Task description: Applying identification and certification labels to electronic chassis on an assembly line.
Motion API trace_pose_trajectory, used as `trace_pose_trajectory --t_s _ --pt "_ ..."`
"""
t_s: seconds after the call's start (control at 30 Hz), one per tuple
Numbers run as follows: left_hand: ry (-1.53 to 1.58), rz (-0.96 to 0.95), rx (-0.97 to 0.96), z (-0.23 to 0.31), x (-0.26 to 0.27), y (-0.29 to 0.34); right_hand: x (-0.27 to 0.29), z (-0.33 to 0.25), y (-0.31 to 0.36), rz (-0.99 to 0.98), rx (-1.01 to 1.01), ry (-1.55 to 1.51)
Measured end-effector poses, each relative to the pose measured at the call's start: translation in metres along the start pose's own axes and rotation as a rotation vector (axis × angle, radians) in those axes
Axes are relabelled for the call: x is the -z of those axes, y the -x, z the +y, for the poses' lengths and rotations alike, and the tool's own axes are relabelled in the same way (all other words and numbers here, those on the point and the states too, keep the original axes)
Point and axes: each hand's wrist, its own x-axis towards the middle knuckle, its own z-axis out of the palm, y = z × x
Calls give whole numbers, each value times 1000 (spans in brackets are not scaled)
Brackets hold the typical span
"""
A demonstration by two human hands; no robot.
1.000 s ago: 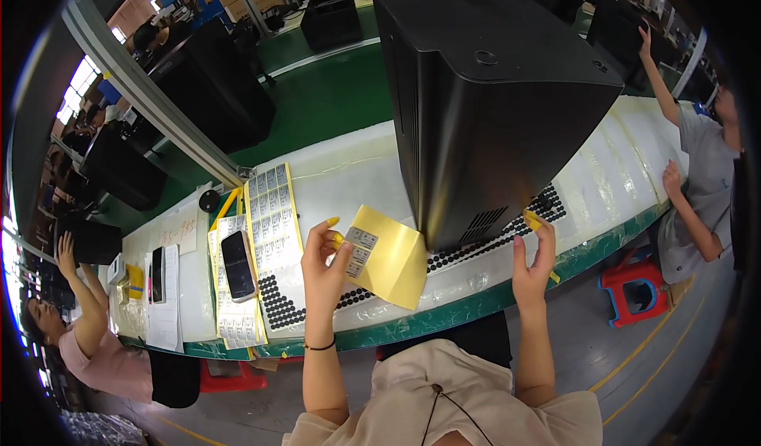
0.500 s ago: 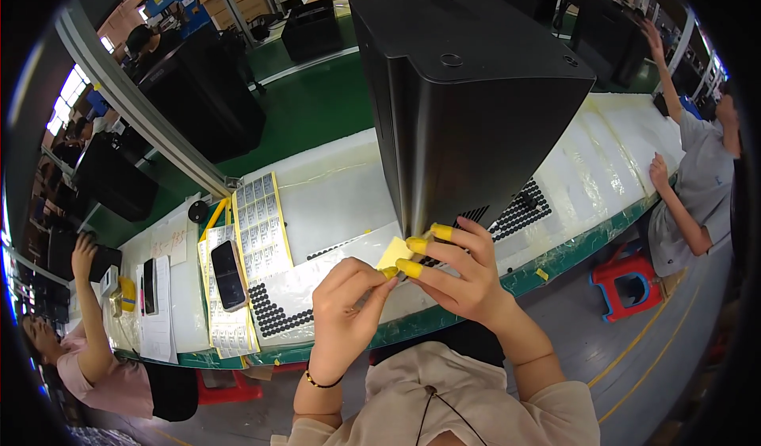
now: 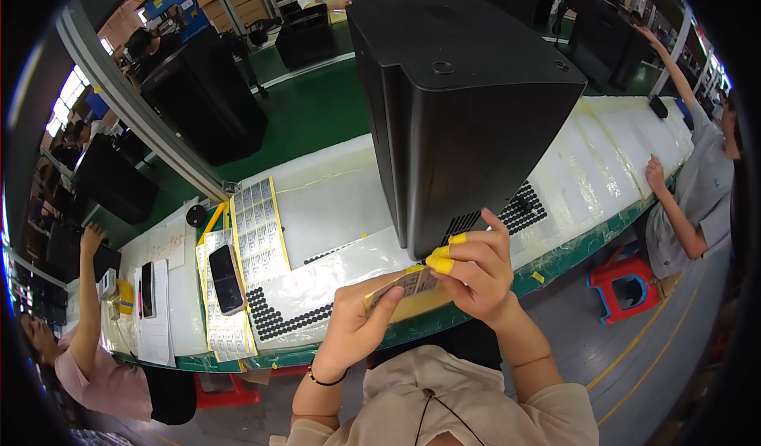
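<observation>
At the left of the desk (image 3: 329, 178), a dark phone (image 3: 148, 290) lies on white paper (image 3: 161, 329), lengthwise away from the wearer. To its right, a second smartphone (image 3: 227, 279) rests on printed label sheets (image 3: 258, 224), beside rows of black round dots (image 3: 272, 317). Next comes the left hand (image 3: 358, 323), clamped on a yellow-backed label sheet (image 3: 412, 284) with its thumb in front and fingers behind. That sheet is in the air above the desk's near edge, its long axis as seen running from the left thumb up and rightward to the right hand (image 3: 476, 275). The right hand's yellow-covered fingertips meet the sheet's far end; whether they pinch a label I cannot tell. Just beyond both hands stands a tall black case (image 3: 468, 145), its slotted vent (image 3: 462, 224) low on the near face; the right hand is the nearer to that vent. Further right are a red-and-blue stool (image 3: 626, 287) and a grey-shirted co-worker (image 3: 694, 216).
</observation>
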Motion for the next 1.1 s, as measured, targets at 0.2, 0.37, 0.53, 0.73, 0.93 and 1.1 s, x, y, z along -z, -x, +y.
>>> trace_pose_trajectory --t_s 0.2,0.37,0.53,0.73,0.93,1.1 --pt "18 68 57 2 -3 0 -4 -2 7 57 70 257" --pt "16 89 63 1 -5 -1 -4 0 11 24 -33 120" --pt "-172 72 -60 10 -10 -4 -3 -1 6 29 -74 145" --pt "-206 121 -99 7 -15 -4 -5 0 9 55 -46 179" --pt "-190 143 -125 2 -16 -5 -9 3 14 96 -59 130" --pt "-182 184 -52 -1 -17 -6 -9 5 16 99 -65 61"
